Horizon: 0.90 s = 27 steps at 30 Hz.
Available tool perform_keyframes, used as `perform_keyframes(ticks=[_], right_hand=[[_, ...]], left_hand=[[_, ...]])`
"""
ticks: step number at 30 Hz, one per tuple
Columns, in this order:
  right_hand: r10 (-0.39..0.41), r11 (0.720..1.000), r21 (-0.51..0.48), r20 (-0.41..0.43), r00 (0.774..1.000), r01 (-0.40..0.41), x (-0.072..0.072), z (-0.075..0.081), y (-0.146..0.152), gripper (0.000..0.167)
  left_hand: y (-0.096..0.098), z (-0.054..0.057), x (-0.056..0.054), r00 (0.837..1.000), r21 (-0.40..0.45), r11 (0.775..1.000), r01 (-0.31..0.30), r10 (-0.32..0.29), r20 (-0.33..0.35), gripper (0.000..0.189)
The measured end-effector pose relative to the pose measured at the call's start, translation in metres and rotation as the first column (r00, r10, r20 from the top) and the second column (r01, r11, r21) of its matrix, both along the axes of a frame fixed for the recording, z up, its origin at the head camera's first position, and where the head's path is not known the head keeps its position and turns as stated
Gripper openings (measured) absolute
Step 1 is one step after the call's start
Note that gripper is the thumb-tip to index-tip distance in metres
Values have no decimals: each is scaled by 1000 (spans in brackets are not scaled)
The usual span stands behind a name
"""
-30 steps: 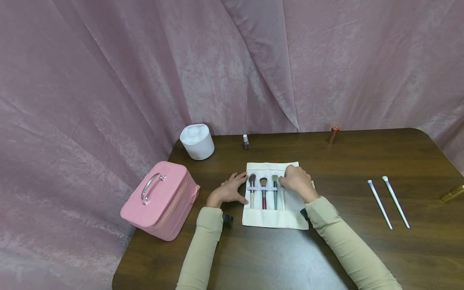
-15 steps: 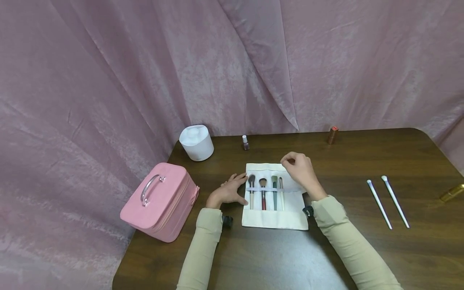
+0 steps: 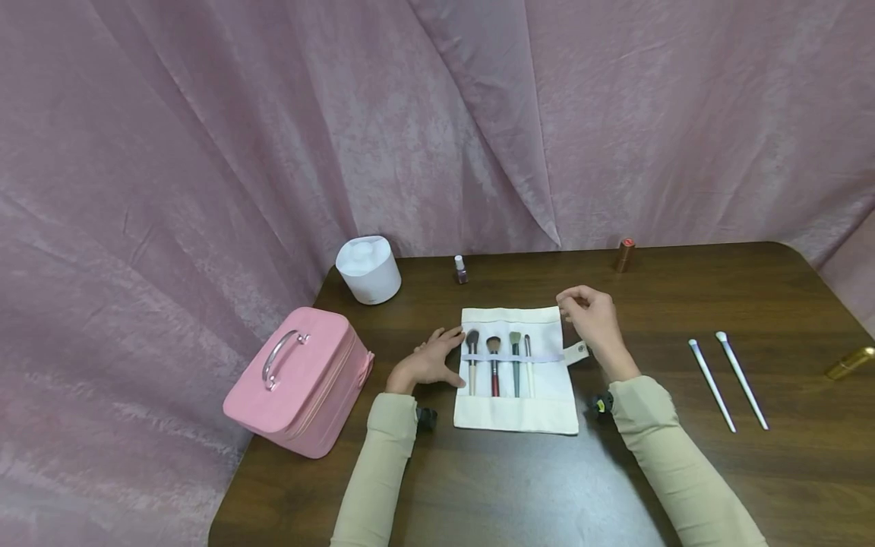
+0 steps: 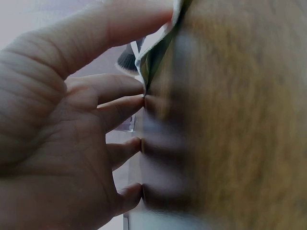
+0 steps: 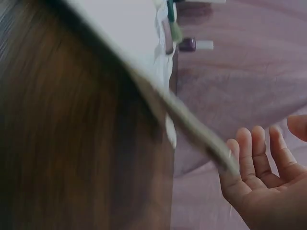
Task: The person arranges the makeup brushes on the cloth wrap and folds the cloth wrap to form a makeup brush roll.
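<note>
A white cloth brush roll (image 3: 513, 416) lies unrolled on the table, with several makeup brushes (image 3: 494, 368) tucked under its lavender elastic band. My left hand (image 3: 427, 363) rests at the roll's left edge, fingers spread; in the left wrist view the thumb touches the cloth edge and the fingertips are down on the tabletop. Off the roll's upper right corner, my right hand (image 3: 593, 319) hovers with loosely bent fingers and holds nothing. Beside it a strap with a snap (image 3: 576, 352) sticks out from the roll; in the right wrist view this strap (image 5: 201, 134) passes close to the little finger.
Two white-handled brushes (image 3: 741, 380) lie to the right, a gold tube (image 3: 850, 363) beyond them. A brown lipstick tube (image 3: 625, 256), a nail polish bottle (image 3: 461, 270) and a white round container (image 3: 369, 270) stand along the back. A pink case (image 3: 294, 384) sits at left.
My right hand has come off the rightmost brush in the roll, lifted, and moved right past the roll's edge, uncovering the strap. The left hand has stayed in place.
</note>
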State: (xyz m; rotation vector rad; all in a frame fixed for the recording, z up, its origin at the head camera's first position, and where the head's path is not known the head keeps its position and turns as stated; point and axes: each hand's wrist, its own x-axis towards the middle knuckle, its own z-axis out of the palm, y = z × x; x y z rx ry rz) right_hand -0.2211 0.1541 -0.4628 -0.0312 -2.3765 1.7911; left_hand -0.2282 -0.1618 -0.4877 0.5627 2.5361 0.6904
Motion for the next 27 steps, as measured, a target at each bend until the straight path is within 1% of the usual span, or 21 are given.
perform_keyframes(ticks=[3, 11, 15, 17, 19, 23, 25, 27], right_hand=[[-8, 1000, 5, 19, 1000, 8, 3, 0, 12, 28], [-26, 997, 78, 63, 998, 21, 10, -3, 46, 33], [-45, 986, 164, 80, 996, 32, 16, -4, 62, 35], [-58, 971, 237, 87, 995, 36, 19, -4, 71, 34], [-62, 949, 313, 78, 995, 34, 21, -5, 81, 33], [-37, 899, 437, 65, 997, 4, 26, -6, 100, 34], [-28, 875, 484, 83, 996, -15, 29, -4, 110, 36], [-43, 835, 550, 108, 993, -23, 34, -3, 120, 38]], left_hand=[[0, 0, 0, 1000, 6, 1000, -4, 4, 4, 95], [-1, 1, 0, 1000, 15, 1000, -7, 7, 5, 95], [-1, 1, 1, 1000, 17, 1000, -7, 7, 9, 95], [-1, 1, 0, 1000, 17, 1000, -6, 6, 11, 95], [-1, 1, 0, 1000, 15, 1000, -7, 6, 12, 95], [-1, 2, -1, 1000, 10, 1000, -13, 13, 12, 95], [0, 2, 0, 1000, 11, 1000, -15, 15, 10, 95], [0, 1, 0, 1000, 13, 1000, -14, 13, 12, 95]])
